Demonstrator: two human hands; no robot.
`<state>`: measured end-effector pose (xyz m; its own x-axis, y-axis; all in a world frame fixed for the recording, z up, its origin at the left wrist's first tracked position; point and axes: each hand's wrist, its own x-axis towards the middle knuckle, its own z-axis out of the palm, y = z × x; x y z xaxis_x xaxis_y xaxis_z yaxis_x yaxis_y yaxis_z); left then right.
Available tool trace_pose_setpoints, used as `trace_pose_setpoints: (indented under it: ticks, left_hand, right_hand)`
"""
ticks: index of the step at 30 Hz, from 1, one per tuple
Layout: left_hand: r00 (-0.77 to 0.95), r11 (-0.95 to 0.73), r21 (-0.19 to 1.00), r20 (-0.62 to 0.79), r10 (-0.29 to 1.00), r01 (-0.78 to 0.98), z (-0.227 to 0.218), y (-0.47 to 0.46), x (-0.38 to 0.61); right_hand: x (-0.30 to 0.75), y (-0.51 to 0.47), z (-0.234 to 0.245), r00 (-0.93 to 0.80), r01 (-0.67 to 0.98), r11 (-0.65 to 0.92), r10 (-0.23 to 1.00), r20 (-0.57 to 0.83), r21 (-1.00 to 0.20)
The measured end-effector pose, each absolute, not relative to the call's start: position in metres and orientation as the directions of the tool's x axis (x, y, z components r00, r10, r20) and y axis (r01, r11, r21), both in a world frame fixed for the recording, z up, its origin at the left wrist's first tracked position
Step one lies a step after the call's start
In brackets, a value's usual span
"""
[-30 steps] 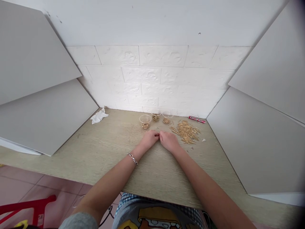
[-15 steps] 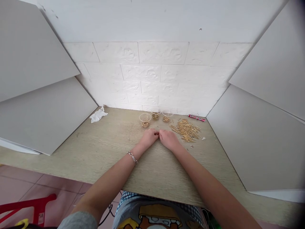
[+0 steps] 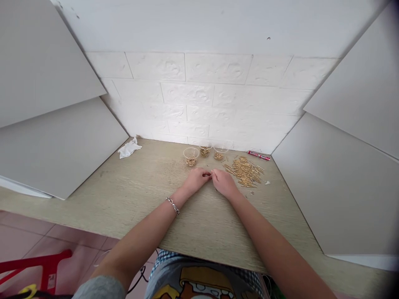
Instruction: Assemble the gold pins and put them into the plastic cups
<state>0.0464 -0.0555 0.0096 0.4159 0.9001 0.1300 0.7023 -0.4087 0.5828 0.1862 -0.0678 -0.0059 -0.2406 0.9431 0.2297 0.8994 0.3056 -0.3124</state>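
Note:
My left hand (image 3: 196, 179) and my right hand (image 3: 223, 182) rest on the wooden table (image 3: 140, 195) with their fingertips meeting. Between them they pinch a small thin gold piece (image 3: 209, 176), too small to make out. A heap of thin gold sticks (image 3: 245, 170) lies just right of my right hand. Behind the hands stand three small clear cups with gold bits in them: a left cup (image 3: 190, 156), a middle cup (image 3: 205, 151) and a right cup (image 3: 218, 154). A silver bracelet (image 3: 173, 205) is on my left wrist.
A crumpled white cloth (image 3: 129, 148) lies at the back left by the wall. A red pen-like object (image 3: 258, 155) lies at the back right. Grey panels (image 3: 56, 145) close in both sides. A red stool (image 3: 40, 270) stands on the floor at lower left.
The hands stay together at the same spot; the fingertips have shifted slightly as they work the small piece. The view has tilted a little.

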Motion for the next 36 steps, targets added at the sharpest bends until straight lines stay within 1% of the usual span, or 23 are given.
trace_pose_setpoints:
  ticks: [4,6,11,15,20,24,29,32,34,36]
  left_hand:
    - [0.397,-0.394,0.62,0.142,0.907,0.679,0.007,-0.055,0.045]
    - [0.385,-0.39,0.632,0.154,0.91,0.67,0.005,-0.054,0.045]
    - [0.355,-0.37,0.638,0.159,0.921,0.675,0.002,-0.052,0.045]
    - [0.39,-0.399,0.601,0.154,0.908,0.692,0.002,-0.053,0.045]
    - [0.431,-0.432,0.558,0.144,0.891,0.708,0.004,-0.057,0.048]
    - [0.443,-0.445,0.55,0.145,0.885,0.707,0.006,-0.06,0.05]
    - [0.462,-0.454,0.55,0.133,0.877,0.701,0.009,-0.065,0.052]
    - [0.445,-0.442,0.555,0.139,0.885,0.705,0.009,-0.064,0.053]
    - [0.419,-0.426,0.561,0.15,0.895,0.709,0.008,-0.063,0.052]
    - [0.395,-0.412,0.569,0.161,0.904,0.712,0.007,-0.061,0.051]
  right_hand:
    - [0.191,-0.065,-0.01,-0.176,0.806,0.309,0.939,0.295,-0.504]
    - [0.193,-0.063,-0.012,-0.158,0.754,0.315,0.939,0.307,-0.577]
    - [0.197,-0.061,-0.012,-0.125,0.656,0.306,0.945,0.301,-0.69]
    - [0.199,-0.059,-0.011,-0.089,0.579,0.289,0.952,0.293,-0.763]
    - [0.201,-0.059,-0.012,-0.048,0.484,0.277,0.955,0.292,-0.83]
    - [0.202,-0.06,-0.012,-0.02,0.425,0.28,0.954,0.3,-0.861]
    - [0.202,-0.062,-0.008,0.043,0.337,0.324,0.933,0.358,-0.884]
    - [0.205,-0.062,-0.004,0.071,0.281,0.32,0.933,0.353,-0.905]
    - [0.209,-0.062,-0.001,0.066,0.279,0.29,0.945,0.32,-0.916]
    - [0.214,-0.062,0.003,0.032,0.347,0.274,0.952,0.303,-0.897]
